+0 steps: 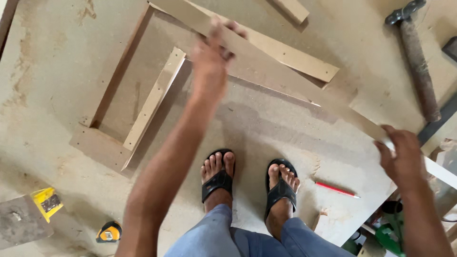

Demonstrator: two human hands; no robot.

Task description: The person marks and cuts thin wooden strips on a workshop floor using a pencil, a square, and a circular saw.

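Note:
I stand on a large fibreboard sheet (266, 123) and hold a long thin wooden strip (285, 83) up in the air with both hands. It runs slantwise from upper left to lower right. My left hand (212, 52) grips it near its far end. My right hand (402, 154) grips it near its near end, at the frame's right. Below the strip lies a partial frame of wooden strips (154, 97) on the sheet.
A hammer (416, 57) lies at the upper right. A red pencil (335, 189) rests by my right foot. A yellow tape measure (109, 232) and a yellow packet (46, 202) lie at lower left. Green tools (383, 235) sit off the sheet's edge at lower right.

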